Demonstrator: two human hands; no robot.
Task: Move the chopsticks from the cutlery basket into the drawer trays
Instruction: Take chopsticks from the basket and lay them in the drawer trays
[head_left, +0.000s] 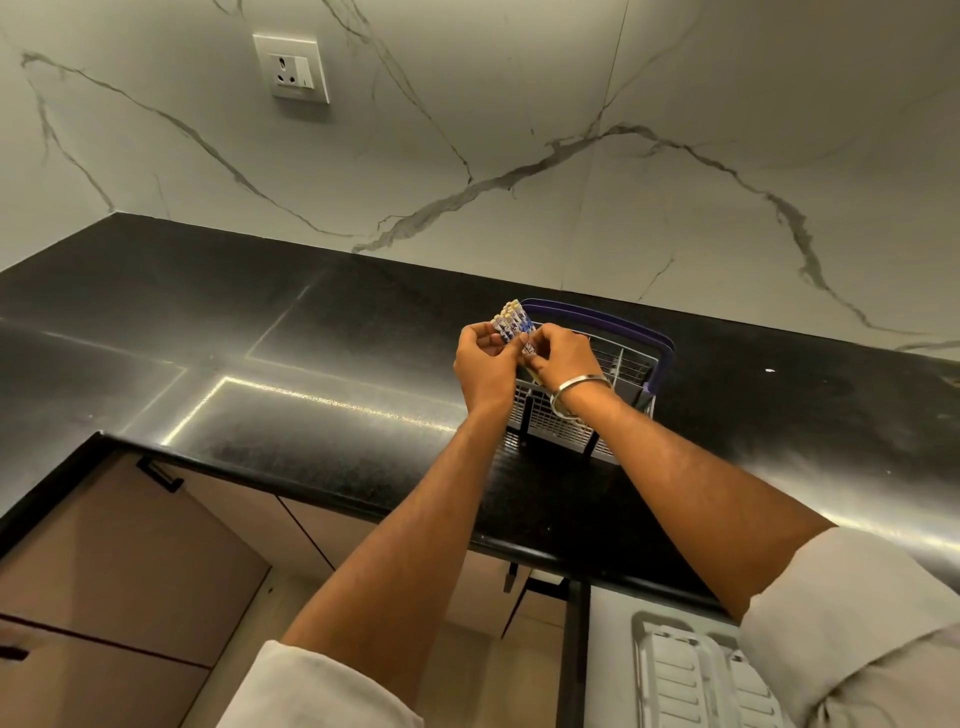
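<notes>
A grey mesh cutlery basket (631, 364) with a purple handle stands on the black countertop. A bundle of chopsticks (513, 319) with patterned white, blue and yellow ends sticks up at the basket's left corner. My left hand (483, 364) is closed around the bundle from the left. My right hand (563, 358), with a metal bangle on its wrist, pinches the same bundle from the right. The lower parts of the chopsticks are hidden behind my hands. An open drawer with a pale grey tray (680, 670) shows at the bottom right, under my right arm.
The black countertop (260, 374) runs left and right along a marble wall with a power socket (292, 67). Brown cabinet fronts (130, 561) with black handles sit below the counter's front edge at the left.
</notes>
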